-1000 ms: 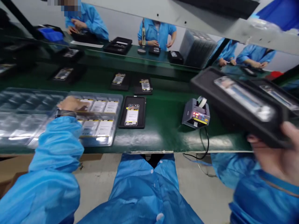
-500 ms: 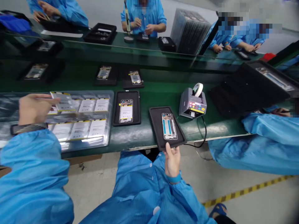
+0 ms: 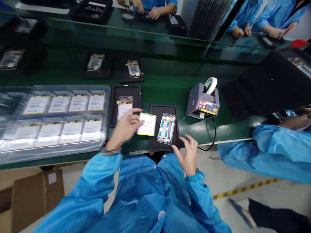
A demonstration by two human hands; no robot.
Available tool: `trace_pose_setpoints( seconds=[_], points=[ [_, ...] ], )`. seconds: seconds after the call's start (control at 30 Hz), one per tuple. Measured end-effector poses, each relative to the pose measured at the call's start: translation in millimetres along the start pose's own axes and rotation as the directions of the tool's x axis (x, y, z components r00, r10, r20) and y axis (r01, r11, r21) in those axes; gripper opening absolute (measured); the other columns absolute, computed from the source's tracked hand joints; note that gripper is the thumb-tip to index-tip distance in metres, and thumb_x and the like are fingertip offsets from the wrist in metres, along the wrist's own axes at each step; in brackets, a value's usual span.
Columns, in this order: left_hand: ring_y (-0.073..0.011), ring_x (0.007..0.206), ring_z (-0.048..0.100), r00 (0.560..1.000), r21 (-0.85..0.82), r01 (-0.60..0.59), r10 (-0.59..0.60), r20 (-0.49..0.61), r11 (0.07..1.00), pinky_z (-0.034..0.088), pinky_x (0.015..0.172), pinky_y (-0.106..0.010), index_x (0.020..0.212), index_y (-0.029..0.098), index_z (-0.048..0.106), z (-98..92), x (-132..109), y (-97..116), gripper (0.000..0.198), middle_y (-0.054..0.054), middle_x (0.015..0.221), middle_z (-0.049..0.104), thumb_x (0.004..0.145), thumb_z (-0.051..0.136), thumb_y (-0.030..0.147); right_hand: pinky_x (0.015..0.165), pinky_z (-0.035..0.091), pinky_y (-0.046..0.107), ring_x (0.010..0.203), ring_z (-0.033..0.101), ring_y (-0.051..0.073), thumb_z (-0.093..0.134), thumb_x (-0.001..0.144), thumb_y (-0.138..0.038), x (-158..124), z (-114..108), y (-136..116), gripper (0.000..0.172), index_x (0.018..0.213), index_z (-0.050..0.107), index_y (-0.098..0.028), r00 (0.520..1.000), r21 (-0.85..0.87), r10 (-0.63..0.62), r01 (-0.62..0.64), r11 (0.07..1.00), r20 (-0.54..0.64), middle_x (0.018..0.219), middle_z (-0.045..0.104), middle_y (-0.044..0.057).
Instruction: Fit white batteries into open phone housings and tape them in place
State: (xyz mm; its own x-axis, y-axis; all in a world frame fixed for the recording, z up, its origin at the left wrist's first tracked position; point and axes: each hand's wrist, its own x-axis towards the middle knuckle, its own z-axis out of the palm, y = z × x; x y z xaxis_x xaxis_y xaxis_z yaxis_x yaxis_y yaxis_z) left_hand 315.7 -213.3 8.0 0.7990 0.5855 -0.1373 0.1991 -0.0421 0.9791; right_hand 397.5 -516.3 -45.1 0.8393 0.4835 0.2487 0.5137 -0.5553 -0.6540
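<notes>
My left hand point(image 3: 126, 127) pinches a white phone battery point(image 3: 147, 124) by its left edge, above the left side of a black tray point(image 3: 153, 146). In that tray lies a phone frame point(image 3: 166, 128) with blue strips in its bare battery bay. My right hand point(image 3: 188, 153) is open, fingers apart, just off the tray's lower right corner, holding nothing. Behind my left hand, a second black tray point(image 3: 137, 97) carries another phone frame point(image 3: 125, 101) with a white battery in it; its lower part is hidden by my hand.
A clear plastic tray point(image 3: 107, 106) of white batteries lies on the left. A tape dispenser point(image 3: 201, 100) with a cable stands on the right. More phone frames point(image 3: 134, 69) rest farther back. A co-worker's sleeve point(image 3: 262, 155) is at the right, beside black trays point(image 3: 257, 84).
My left hand has carried the battery right, from the clear tray to the phone frame. The black tray now sits straight on the bench, and my right hand has let go of it.
</notes>
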Motion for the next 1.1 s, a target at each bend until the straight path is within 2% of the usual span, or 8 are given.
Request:
trace_pose_setpoints(
  seconds=[0.1, 0.17, 0.23, 0.47, 0.57, 0.77, 1.0, 1.1],
  points=[
    [-0.0131, 0.059, 0.058, 0.983, -0.048, 0.04, -0.031, 0.183, 0.998, 0.044, 0.055, -0.024, 0.118, 0.018, 0.061, 66.9, 15.6, -12.7, 0.053, 0.001, 0.074, 0.065, 0.07, 0.077, 0.034, 0.119, 0.033, 0.066, 0.155, 0.027, 0.042, 0.069, 0.096, -0.054, 21.3, 15.0, 7.4, 0.058, 0.144, 0.059, -0.021, 0.977, -0.107, -0.172, 0.186, 0.977, 0.123, 0.166, 0.033, 0.021],
    [-0.0135, 0.059, 0.058, 0.98, -0.027, 0.039, -0.033, 0.199, 0.999, 0.045, 0.056, -0.025, 0.115, 0.019, 0.06, 90.7, 21.0, -21.5, 0.048, 0.001, 0.073, 0.065, 0.072, 0.075, 0.031, 0.12, 0.032, 0.066, 0.158, 0.02, 0.043, 0.071, 0.095, -0.052, 28.9, 23.4, 13.5, 0.07, 0.153, 0.05, -0.022, 0.961, -0.127, -0.199, 0.225, 0.966, 0.192, 0.171, 0.024, 0.021],
    [-0.015, 0.061, 0.06, 0.983, 0.023, 0.033, -0.037, 0.182, 0.999, 0.046, 0.059, -0.026, 0.116, 0.019, 0.06, 99.8, 20.9, -29.0, 0.045, 0.001, 0.074, 0.066, 0.074, 0.073, 0.03, 0.121, 0.032, 0.065, 0.159, 0.018, 0.042, 0.074, 0.093, -0.05, 32.6, 26.6, 19.6, 0.077, 0.159, 0.043, -0.023, 0.948, -0.126, -0.217, 0.251, 0.96, 0.233, 0.172, 0.022, 0.02],
    [-0.0168, 0.065, 0.061, 0.98, 0.431, -0.137, 0.057, 0.193, 0.892, 0.045, 0.065, -0.031, 0.126, 0.02, 0.065, 96.6, 12.2, -28.3, 0.04, 0.0, 0.08, 0.066, 0.087, 0.07, 0.029, 0.122, 0.035, 0.062, 0.159, 0.023, 0.039, 0.078, 0.092, -0.046, 43.0, 17.3, 36.1, 0.086, 0.164, 0.036, -0.025, 0.9, -0.016, -0.323, 0.342, 0.939, 0.293, 0.17, 0.027, 0.019],
    [-0.0182, 0.069, 0.063, 0.973, 0.536, -0.187, 0.08, 0.216, 0.823, 0.044, 0.066, -0.03, 0.141, 0.021, 0.058, 96.5, 16.5, -25.6, 0.054, 0.001, 0.082, 0.065, 0.088, 0.072, 0.029, 0.122, 0.035, 0.062, 0.159, 0.024, 0.039, 0.078, 0.092, -0.045, 46.1, 16.0, 38.9, 0.086, 0.165, 0.035, -0.025, 0.892, 0.009, -0.345, 0.358, 0.934, 0.291, 0.17, 0.028, 0.019],
    [-0.0201, 0.08, 0.067, 0.966, 0.596, -0.225, 0.099, 0.237, 0.771, 0.048, 0.07, -0.029, 0.162, 0.026, 0.03, 86.5, 15.8, -33.6, 0.088, 0.0, 0.094, 0.066, 0.088, 0.077, 0.036, 0.122, 0.035, 0.062, 0.158, 0.026, 0.039, 0.078, 0.092, -0.046, 44.7, 16.9, 39.1, 0.089, 0.166, 0.032, -0.026, 0.893, 0.015, -0.347, 0.358, 0.934, 0.287, 0.17, 0.028, 0.019],
    [-0.03, 0.108, 0.069, 0.928, 0.646, -0.347, 0.148, 0.342, 0.68, 0.054, 0.087, -0.038, 0.161, 0.028, 0.027, 83.8, 0.4, -42.8, 0.085, -0.009, 0.122, 0.064, 0.092, 0.075, 0.039, 0.122, 0.032, 0.063, 0.159, 0.023, 0.039, 0.077, 0.092, -0.049, 47.8, 13.8, 38.2, 0.082, 0.161, 0.041, -0.024, 0.888, 0.034, -0.341, 0.348, 0.937, 0.309, 0.169, 0.031, 0.02],
    [-0.0312, 0.11, 0.069, 0.918, 0.655, -0.368, 0.144, 0.37, 0.659, 0.054, 0.087, -0.038, 0.161, 0.027, 0.025, 84.7, 3.2, -44.4, 0.085, -0.011, 0.124, 0.064, 0.093, 0.074, 0.04, 0.118, 0.037, 0.059, 0.152, 0.036, 0.038, 0.071, 0.095, -0.051, 53.7, 6.4, 25.3, 0.061, 0.147, 0.057, -0.023, 0.92, 0.063, -0.274, 0.267, 0.962, 0.279, 0.161, 0.045, 0.019]
  ],
)
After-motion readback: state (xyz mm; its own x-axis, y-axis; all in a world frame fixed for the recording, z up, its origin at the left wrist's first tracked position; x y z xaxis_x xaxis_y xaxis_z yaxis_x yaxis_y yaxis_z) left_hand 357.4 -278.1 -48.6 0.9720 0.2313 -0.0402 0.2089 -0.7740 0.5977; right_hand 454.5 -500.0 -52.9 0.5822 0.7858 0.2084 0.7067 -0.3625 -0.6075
